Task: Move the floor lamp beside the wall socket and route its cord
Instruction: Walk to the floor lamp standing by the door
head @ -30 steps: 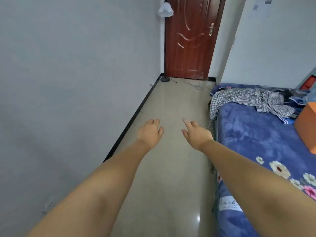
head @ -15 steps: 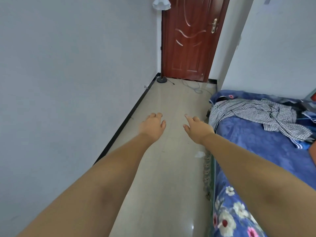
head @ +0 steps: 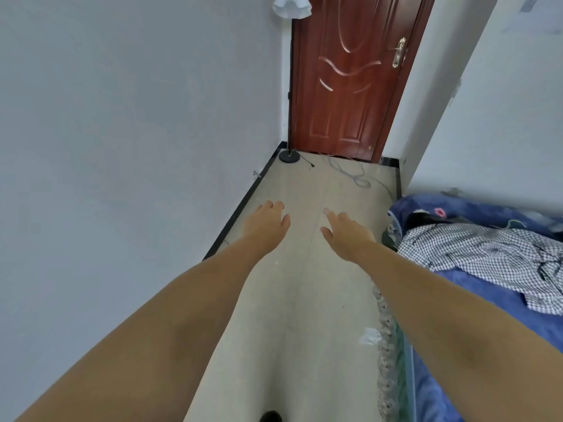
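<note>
Pale floor tiles [head: 304, 269] run between the grey wall [head: 122, 132] and the bed [head: 475, 287] toward the brown door [head: 350, 77]; my left hand [head: 265, 225] and my right hand [head: 347, 236] reach forward above the tiles, fingers loose and spread, grasping nothing; the floor lamp [head: 289, 86] stands far ahead in the corner beside the door, its round black base [head: 289, 155] on the tiles, its white shade [head: 292, 6] at the top; the cord [head: 356, 175] lies in slack loops near it. I judge the lamp top-light but base-heavy, the shade fragile; I should take the thin pole at the middle, and the soft cord will need gathering.
</note>
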The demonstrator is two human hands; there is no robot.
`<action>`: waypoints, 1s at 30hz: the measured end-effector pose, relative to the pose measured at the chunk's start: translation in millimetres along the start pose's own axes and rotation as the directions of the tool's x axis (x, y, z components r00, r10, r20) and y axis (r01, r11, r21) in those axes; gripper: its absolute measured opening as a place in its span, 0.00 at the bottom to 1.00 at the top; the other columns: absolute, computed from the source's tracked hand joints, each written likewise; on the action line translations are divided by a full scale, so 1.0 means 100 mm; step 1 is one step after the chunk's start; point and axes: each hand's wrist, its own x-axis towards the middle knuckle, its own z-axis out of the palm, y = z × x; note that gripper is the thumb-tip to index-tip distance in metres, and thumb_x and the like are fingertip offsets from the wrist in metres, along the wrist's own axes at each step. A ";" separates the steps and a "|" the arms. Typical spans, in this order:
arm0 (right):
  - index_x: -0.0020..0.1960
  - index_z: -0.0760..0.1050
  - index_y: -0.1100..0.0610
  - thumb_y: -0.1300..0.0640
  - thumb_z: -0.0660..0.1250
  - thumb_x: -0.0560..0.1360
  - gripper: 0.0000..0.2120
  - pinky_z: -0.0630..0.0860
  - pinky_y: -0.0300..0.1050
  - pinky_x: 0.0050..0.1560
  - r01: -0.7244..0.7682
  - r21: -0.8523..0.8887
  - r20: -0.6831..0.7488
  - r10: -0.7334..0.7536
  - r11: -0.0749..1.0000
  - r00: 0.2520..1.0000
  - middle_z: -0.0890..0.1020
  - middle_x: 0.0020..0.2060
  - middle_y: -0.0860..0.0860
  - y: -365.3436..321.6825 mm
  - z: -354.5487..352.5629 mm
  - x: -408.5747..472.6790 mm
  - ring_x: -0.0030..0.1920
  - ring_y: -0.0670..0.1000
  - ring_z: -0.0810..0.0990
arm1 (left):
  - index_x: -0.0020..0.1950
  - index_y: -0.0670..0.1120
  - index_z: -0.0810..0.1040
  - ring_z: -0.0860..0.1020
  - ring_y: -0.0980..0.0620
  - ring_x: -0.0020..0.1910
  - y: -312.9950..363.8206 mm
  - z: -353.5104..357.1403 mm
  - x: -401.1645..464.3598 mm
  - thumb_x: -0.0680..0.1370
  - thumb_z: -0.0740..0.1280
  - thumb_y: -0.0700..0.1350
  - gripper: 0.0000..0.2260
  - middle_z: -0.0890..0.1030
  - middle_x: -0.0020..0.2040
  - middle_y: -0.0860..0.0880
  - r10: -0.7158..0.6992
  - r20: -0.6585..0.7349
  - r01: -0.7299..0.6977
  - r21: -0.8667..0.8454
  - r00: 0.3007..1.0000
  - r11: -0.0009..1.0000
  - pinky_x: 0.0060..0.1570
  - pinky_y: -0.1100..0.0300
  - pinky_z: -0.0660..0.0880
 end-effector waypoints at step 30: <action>0.75 0.56 0.52 0.49 0.51 0.81 0.23 0.74 0.57 0.54 0.072 0.025 0.010 -0.072 0.997 0.997 0.69 0.67 0.58 2.56 -1.19 6.79 0.58 0.62 0.76 | 0.64 0.44 0.71 0.75 0.42 0.55 -0.01 1.32 7.19 0.80 0.54 0.50 0.16 0.76 0.58 0.42 -0.071 0.016 0.072 -0.074 0.997 0.995 0.51 0.48 0.75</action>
